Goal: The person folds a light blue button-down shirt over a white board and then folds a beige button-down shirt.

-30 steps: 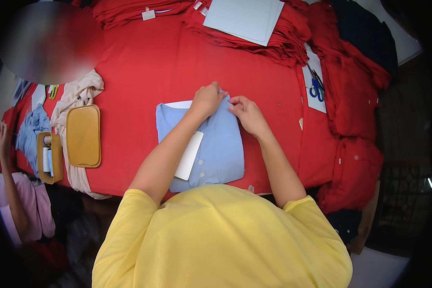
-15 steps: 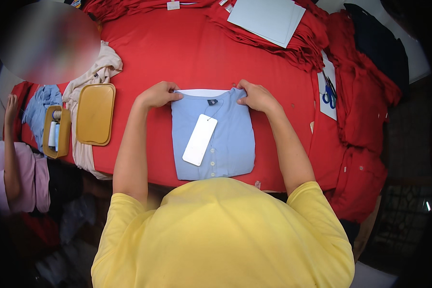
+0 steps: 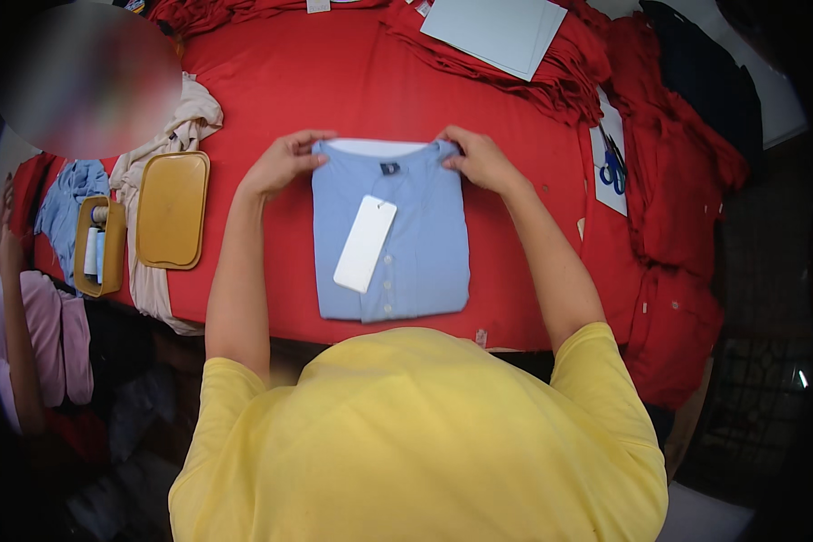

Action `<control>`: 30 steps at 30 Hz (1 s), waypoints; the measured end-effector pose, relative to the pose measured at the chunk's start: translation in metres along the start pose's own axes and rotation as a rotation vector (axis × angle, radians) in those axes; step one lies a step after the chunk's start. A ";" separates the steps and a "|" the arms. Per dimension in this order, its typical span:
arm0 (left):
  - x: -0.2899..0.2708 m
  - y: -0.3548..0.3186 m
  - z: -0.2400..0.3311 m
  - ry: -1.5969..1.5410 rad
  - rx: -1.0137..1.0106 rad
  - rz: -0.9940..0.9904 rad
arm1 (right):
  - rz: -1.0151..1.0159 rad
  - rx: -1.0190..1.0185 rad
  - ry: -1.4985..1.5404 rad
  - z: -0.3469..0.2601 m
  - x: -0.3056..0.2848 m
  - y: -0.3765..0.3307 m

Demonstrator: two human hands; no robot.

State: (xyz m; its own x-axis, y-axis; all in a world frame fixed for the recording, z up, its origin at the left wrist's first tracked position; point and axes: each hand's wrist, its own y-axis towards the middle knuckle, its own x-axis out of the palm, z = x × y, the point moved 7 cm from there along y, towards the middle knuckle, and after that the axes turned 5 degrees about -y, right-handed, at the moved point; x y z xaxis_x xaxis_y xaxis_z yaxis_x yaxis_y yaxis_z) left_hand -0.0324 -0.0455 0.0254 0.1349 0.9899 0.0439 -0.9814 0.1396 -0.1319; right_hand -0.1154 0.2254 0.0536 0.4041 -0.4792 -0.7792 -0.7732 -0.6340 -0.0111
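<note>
A light blue folded shirt (image 3: 429,239) lies face up in front of me, with small buttons down its front and a dark neck label. A blank-looking white hang tag (image 3: 365,244) rests slantwise on its chest. Behind the neckline shows the edge of a white sheet (image 3: 379,146). My left hand (image 3: 285,161) pinches the shirt's upper left corner between thumb and fingers. At the upper right corner my right hand (image 3: 481,161) grips the cloth the same way.
Red cloth (image 3: 280,81) covers the table. To the left are a mustard lid (image 3: 172,212), a box with thread spools (image 3: 110,271) and a co-worker's arm (image 3: 14,298). Scissors (image 3: 612,170), red garments (image 3: 673,217) and grey-white boards (image 3: 492,34) lie right and beyond.
Both my hands have moved the shirt away from me and slightly left, keeping hold of its upper corners. The co-worker's arm at the left has shifted a little.
</note>
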 end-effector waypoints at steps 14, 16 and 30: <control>-0.056 0.089 0.005 0.525 0.049 0.368 | 0.253 0.030 -0.081 0.039 -0.009 0.103; -0.055 0.088 0.004 0.453 0.038 0.326 | 0.226 0.053 -0.129 0.038 -0.005 0.099; -0.057 0.102 -0.003 0.421 0.142 0.350 | 0.226 -0.148 -0.558 -0.074 0.071 0.049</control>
State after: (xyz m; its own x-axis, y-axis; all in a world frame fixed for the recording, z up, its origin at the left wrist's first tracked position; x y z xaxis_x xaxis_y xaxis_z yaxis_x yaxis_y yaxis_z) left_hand -0.1394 -0.0875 0.0070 -0.1875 0.9053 -0.3810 -0.9823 -0.1748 0.0679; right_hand -0.0884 0.1161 0.0441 -0.1095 -0.2473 -0.9627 -0.7178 -0.6503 0.2487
